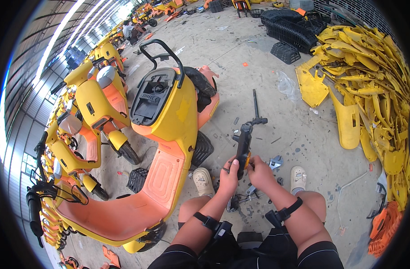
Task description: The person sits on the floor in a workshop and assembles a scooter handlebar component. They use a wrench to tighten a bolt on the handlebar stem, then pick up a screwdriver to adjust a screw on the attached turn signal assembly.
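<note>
Two hands (pixel 230 175) close together, clasping a dark elongated part (pixel 244 142) by its near end, forearms (pixel 219 200) angled inward

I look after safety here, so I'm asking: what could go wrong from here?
1. The left hand grips the lower end of the black part; if it slips, the part might fall near the left shoe.
2. The right hand is bare and close to that part, so it could get scraped or pinched.
3. The wrench lies on the floor between the feet and might trip the person on standing up.
</note>
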The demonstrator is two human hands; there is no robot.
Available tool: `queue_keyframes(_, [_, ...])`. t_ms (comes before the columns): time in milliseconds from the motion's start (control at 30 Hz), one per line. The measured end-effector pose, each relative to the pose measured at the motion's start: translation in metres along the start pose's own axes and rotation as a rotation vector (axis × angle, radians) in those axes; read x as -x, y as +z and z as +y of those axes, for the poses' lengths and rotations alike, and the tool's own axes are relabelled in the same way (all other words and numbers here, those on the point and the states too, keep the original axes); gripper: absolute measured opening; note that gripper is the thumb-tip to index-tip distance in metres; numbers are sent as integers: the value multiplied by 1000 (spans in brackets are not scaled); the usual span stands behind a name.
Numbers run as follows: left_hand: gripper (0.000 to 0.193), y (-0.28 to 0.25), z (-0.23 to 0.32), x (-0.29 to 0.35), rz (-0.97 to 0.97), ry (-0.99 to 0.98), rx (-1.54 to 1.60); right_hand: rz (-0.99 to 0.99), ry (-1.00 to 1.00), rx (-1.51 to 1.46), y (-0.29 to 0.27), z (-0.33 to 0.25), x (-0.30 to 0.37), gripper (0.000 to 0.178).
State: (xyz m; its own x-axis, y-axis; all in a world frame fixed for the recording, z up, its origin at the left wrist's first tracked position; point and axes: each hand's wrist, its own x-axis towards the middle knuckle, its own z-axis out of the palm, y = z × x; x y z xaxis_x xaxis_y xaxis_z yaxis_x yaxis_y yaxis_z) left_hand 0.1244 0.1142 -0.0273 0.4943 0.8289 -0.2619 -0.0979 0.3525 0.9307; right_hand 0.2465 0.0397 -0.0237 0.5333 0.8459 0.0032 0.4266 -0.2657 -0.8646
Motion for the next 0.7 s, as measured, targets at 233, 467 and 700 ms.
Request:
queue_keyframes(233, [45,-7,-7,-2,-71,3,-45,-25,38,176,-10,-14,-2,21])
queue_keyframes(467, [47,-4,1,2,-116,154,-164,-454,754,-961,-25,17,-21,25])
queue_keyframes(700, [49,-5,-6,-4,-120,105,-138,-357,529,-623,-17,14,-18,21])
